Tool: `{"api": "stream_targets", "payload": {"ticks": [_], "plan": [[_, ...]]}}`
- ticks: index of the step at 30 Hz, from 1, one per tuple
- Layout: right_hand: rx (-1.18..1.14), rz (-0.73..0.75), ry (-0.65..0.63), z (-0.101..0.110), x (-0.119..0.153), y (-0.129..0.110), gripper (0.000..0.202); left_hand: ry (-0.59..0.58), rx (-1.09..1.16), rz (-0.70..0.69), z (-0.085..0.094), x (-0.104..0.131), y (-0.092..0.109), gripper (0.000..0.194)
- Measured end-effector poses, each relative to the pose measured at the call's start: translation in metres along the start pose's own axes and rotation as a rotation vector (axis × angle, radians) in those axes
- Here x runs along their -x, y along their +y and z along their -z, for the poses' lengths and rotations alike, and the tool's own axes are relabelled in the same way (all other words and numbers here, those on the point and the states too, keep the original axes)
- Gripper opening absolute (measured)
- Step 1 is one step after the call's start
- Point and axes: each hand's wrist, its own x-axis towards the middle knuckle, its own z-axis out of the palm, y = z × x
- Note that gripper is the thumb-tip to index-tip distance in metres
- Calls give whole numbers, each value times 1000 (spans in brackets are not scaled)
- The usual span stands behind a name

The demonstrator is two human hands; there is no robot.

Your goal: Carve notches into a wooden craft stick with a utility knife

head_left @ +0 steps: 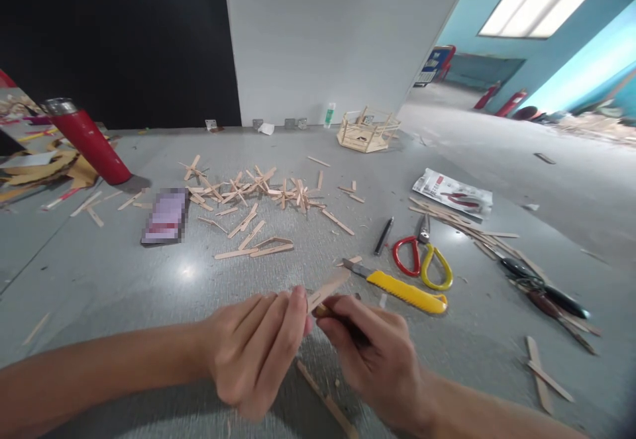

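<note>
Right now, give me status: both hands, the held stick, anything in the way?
Left hand holding wooden stick. Right hand close beside it, grip partly hidden. Yellow cutter lying near the stick's far end.

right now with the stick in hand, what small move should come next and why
I'd probably tighten the left hand on the wooden stick: only its near end seems held, its far end juts out free, and the right hand grips a mostly hidden item close beside it.
</note>
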Motion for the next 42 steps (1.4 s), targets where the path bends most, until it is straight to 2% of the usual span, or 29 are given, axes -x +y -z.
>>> {"api": "stream_targets", "payload": {"ticks": [2,4,8,9,11,13,15,17,20,24,28,34,38,42], "plan": [[-58,-69,-5,-2,1,-5,15,26,88,114,-2,3,5,43],[-49,-86,-19,-3,0,-5,16,46,143,149,-2,1,9,46],[159,77,4,4,-5,3,14,-33,130,171,6,-14,13,37],[220,129,2,7,-7,6,14,-56,148,213,9,-18,13,34],[372,238,-23,12,-10,9,11,-120,246,353,13,-23,13,26],[571,352,-47,16,-11,10,11,-231,443,528,15,-27,11,17],[761,422,-55,19,-12,8,20,-361,687,718,15,-30,8,19],[861,427,-71,22,-11,3,26,-450,883,886,14,-33,5,20],[891,418,-83,25,-10,-9,29,-491,1047,994,12,-33,6,20],[948,412,-66,25,-9,-23,36,-508,1163,1014,7,-27,12,30],[1012,412,-77,23,-9,-28,36,-508,1187,1019,5,-27,16,32],[1121,403,-157,21,-8,-24,30,-536,1073,964,3,-29,14,31],[1240,329,-264,12,-8,-8,33,-685,864,865,-14,-19,4,30],[1284,278,-403,-1,-11,19,26,-798,853,792,-43,-2,-14,34]]}}
